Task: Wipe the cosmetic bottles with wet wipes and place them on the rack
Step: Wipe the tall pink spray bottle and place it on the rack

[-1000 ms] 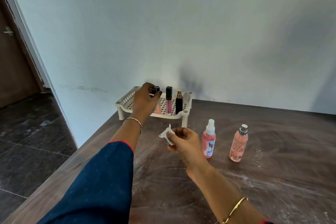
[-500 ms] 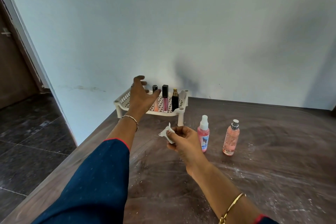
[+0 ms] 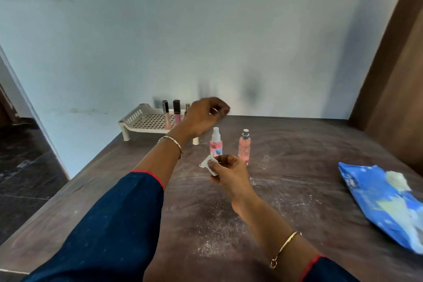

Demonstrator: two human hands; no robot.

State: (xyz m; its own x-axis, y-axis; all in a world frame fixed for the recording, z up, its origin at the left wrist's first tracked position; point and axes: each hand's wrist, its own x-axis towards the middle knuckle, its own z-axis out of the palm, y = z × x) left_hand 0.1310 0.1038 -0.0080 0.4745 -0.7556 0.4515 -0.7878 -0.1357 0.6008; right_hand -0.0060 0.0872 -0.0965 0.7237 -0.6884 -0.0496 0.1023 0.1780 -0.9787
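A cream plastic rack [image 3: 142,121] stands at the table's back left against the wall. On it stand a pale lip gloss tube [image 3: 165,113] and a pink one [image 3: 176,113]; a third small bottle [image 3: 187,106] shows only its gold top behind my left hand. My left hand [image 3: 203,117] hovers empty, fingers loosely curled, above a pink spray bottle with a white cap [image 3: 216,143]. A second pink bottle with a silver cap [image 3: 244,147] stands just to its right. My right hand [image 3: 229,173] pinches a crumpled white wet wipe [image 3: 207,164] in front of the bottles.
A blue wet-wipe pack [image 3: 384,201] lies on the dark brown table [image 3: 297,162] at the right, a wipe poking out. A brown wooden panel [image 3: 398,57] rises at the far right. The table's left edge drops to a dark tiled floor [image 3: 25,167].
My left hand let go of the lip gloss on the rack and moved right to above the white-capped spray bottle. The view swung right, bringing the wipe pack into sight.
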